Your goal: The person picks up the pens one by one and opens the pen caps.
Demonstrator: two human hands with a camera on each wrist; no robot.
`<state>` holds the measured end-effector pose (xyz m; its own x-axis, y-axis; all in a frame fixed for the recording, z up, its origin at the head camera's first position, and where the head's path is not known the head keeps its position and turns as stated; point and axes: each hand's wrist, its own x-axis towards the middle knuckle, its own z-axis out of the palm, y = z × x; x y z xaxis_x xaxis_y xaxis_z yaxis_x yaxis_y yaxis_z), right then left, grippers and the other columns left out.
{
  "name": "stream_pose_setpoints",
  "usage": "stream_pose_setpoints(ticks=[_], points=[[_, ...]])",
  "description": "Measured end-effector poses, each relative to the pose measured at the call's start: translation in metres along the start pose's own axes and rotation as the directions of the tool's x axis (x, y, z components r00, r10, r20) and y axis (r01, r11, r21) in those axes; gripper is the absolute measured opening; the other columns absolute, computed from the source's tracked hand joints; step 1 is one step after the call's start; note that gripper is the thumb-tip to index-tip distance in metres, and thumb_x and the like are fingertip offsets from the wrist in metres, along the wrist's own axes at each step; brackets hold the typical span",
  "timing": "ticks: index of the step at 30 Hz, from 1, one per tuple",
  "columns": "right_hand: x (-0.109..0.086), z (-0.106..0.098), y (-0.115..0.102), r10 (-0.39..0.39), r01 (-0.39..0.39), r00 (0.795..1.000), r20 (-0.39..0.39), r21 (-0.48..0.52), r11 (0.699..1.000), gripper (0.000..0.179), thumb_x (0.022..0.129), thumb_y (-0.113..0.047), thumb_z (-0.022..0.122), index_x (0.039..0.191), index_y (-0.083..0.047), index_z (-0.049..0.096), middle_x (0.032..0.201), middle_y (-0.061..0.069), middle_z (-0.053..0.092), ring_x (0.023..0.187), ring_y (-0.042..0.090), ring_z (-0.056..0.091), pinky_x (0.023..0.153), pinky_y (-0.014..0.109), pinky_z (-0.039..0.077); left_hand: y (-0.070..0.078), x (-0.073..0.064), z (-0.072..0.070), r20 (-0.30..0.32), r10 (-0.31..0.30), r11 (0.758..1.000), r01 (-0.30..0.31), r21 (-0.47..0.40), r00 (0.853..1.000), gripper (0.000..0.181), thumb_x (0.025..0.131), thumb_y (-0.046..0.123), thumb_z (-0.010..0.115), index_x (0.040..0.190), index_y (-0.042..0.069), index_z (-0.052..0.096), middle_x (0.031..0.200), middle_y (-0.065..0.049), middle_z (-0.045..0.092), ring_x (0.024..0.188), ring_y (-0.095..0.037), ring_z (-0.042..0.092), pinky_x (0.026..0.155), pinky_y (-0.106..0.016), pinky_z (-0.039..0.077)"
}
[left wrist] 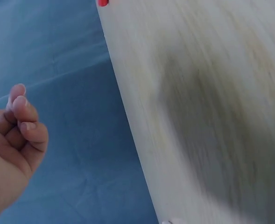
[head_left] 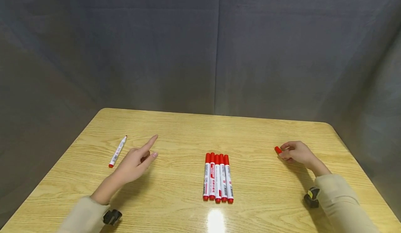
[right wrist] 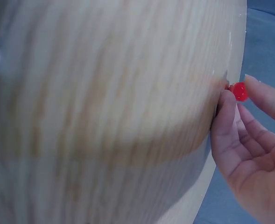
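Note:
My right hand (head_left: 296, 152) pinches a red marker cap (head_left: 277, 150) between thumb and fingers, low over the right side of the table. In the right wrist view the cap (right wrist: 240, 91) shows between thumb and forefinger. My left hand (head_left: 134, 165) holds nothing; its forefinger points away and its thumb sticks out, while the other fingers curl loosely. Just left of this hand lies an uncapped white marker (head_left: 117, 152), its bare tip at the far end. Several capped red-and-white markers (head_left: 217, 178) lie side by side in a row between my hands.
The wooden table (head_left: 175, 128) has rounded far corners. Behind it hangs a grey curtain (head_left: 188, 52). Dark wrist devices sit at the left cuff (head_left: 83, 214) and right cuff (head_left: 335, 187). A bright light reflection lies on the tabletop below the marker row.

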<state>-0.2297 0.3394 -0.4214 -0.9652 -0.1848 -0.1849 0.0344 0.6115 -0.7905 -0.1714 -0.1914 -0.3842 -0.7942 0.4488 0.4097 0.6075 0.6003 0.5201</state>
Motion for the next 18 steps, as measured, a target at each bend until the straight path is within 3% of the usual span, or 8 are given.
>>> stream_pose_setpoints(ticks=[11,18], points=[[-0.013,-0.007,-0.011,-0.033,0.025,0.994,-0.104,-0.082,0.996,0.047,0.085,-0.012,0.064,0.118,0.019,0.048,0.077,0.01,0.062,0.062,0.017,0.058,0.058,0.03,0.051,0.013,0.003,0.012,0.037,0.003,1.0,-0.002,-0.02,0.999,0.052,0.094,0.013,0.052,0.139,-0.006,0.033,0.051,0.016,0.03,0.044,0.004,0.021,0.042,-0.017,0.025],[-0.024,-0.01,-0.028,-0.095,0.084,0.99,-0.109,-0.096,0.992,0.046,0.085,-0.011,0.064,0.119,0.016,0.048,0.071,0.009,0.055,0.055,0.014,0.047,0.053,0.03,0.043,0.023,0.007,0.025,0.12,-0.012,0.999,0.018,-0.051,0.993,0.058,0.095,0.017,0.051,0.141,-0.008,0.026,0.049,0.016,0.031,0.042,0.003,0.022,0.042,-0.018,0.026]])
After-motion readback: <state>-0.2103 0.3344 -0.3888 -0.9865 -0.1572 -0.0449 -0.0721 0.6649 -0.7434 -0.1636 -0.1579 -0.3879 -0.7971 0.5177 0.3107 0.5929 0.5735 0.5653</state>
